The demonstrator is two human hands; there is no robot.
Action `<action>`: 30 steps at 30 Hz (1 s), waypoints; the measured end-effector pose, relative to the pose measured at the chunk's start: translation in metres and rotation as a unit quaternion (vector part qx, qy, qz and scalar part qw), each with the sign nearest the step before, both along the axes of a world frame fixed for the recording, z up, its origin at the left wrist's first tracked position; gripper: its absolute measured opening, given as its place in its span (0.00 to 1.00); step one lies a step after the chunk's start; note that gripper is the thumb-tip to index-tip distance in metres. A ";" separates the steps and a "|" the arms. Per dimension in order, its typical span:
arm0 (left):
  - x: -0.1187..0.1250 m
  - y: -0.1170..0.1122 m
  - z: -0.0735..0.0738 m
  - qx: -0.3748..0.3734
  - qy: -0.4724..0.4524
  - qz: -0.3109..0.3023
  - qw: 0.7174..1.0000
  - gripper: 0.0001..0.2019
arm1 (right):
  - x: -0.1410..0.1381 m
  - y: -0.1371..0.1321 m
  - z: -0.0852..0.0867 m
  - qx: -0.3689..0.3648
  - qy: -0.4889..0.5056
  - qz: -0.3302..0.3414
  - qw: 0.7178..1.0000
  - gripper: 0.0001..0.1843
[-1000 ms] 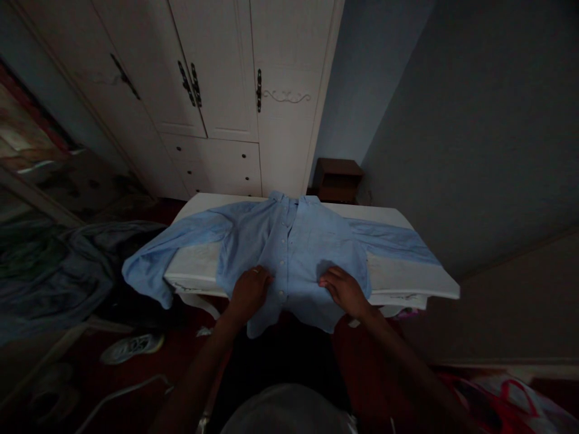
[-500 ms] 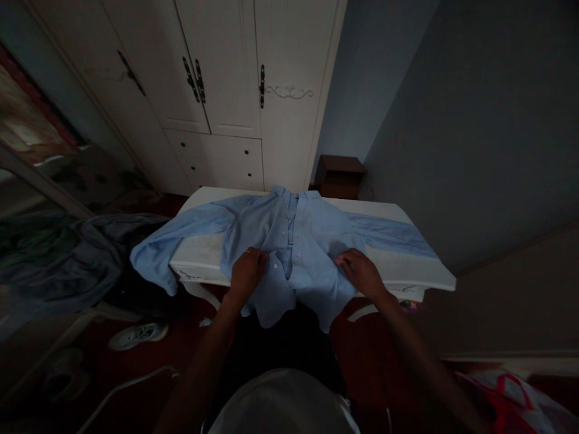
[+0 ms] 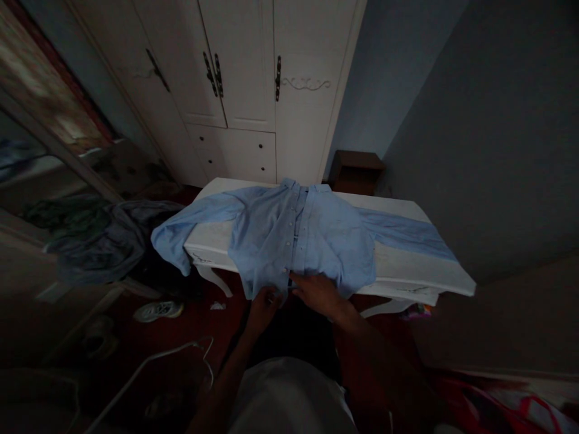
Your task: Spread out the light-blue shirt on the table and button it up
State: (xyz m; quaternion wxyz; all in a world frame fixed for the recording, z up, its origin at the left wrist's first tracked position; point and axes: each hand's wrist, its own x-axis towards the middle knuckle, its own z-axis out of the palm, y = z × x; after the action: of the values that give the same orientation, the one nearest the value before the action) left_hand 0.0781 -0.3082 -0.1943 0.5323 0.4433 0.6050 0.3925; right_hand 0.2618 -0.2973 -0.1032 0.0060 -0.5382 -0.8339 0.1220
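Note:
A light blue button-up shirt point(image 3: 339, 235) lies face up and unbuttoned on a white table point(image 3: 212, 237), its collar at the far side and both sleeves spread out sideways. The hem hangs over the near edge. My left hand point(image 3: 266, 307) is closed on the lower left front panel at the hem, with the fingertips pinching the cloth. Close beside it, my right hand point(image 3: 316, 293) reaches to the front opening, fingers closed on the shirt's edge near the lowest buttons. Exactly what its fingertips pinch is hard to make out in the dim light.
A white wardrobe point(image 3: 239, 150) stands behind the table, with a brown nightstand point(image 3: 359, 160) to its right. Piled clothes point(image 3: 104, 241) lie at left. A shoe point(image 3: 159, 311) and a white hanger point(image 3: 149, 360) are on the red floor side. A red-and-white bag point(image 3: 520, 404) sits lower right.
My right hand has moved left from the right panel to the front opening. My left hand has come down to the hem. The view has shifted slightly, and the hem is drawn closer together.

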 end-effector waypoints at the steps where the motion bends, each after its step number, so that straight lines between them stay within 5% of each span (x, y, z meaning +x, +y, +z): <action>1: 0.003 -0.002 -0.007 -0.056 -0.046 0.014 0.997 0.12 | -0.001 0.000 0.000 0.002 -0.026 -0.006 1.000 0.19; 6: 0.010 -0.008 -0.022 -0.177 -0.169 0.030 0.969 0.14 | 0.012 0.000 0.005 0.037 -0.013 -0.012 0.999 0.10; 11: 0.016 -0.002 -0.028 -0.310 -0.391 0.094 0.862 0.13 | 0.038 0.002 0.005 0.093 0.118 -0.034 0.988 0.09; 14: 0.023 0.003 -0.034 -0.274 -0.430 0.126 0.851 0.10 | 0.050 0.003 -0.004 0.105 0.206 -0.055 0.971 0.06; 18: 0.031 0.002 -0.039 -0.203 -0.446 0.156 0.857 0.05 | 0.059 0.000 -0.023 0.065 0.364 -0.110 0.923 0.24; 21: 0.034 -0.003 -0.041 -0.149 -0.402 0.159 0.889 0.02 | 0.059 -0.005 -0.039 0.029 0.467 -0.139 0.873 0.33; 25: 0.033 -0.006 -0.040 -0.069 -0.295 0.197 0.932 0.15 | 0.054 -0.014 -0.059 0.028 0.554 -0.203 0.807 0.39; 28: 0.031 -0.001 -0.039 0.074 -0.079 0.208 0.972 0.20 | 0.047 -0.022 -0.074 0.058 0.585 -0.256 0.767 0.35; 30: 0.031 0.004 -0.039 0.181 0.117 0.159 0.964 0.19 | 0.043 -0.027 -0.085 0.057 0.578 -0.274 0.767 0.28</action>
State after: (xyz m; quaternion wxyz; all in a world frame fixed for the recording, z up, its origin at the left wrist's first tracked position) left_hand 0.1093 -0.3037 -0.2335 0.2996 0.4733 0.6442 0.5207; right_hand 0.3051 -0.3245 -0.1879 0.5508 -0.5701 -0.4954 0.3553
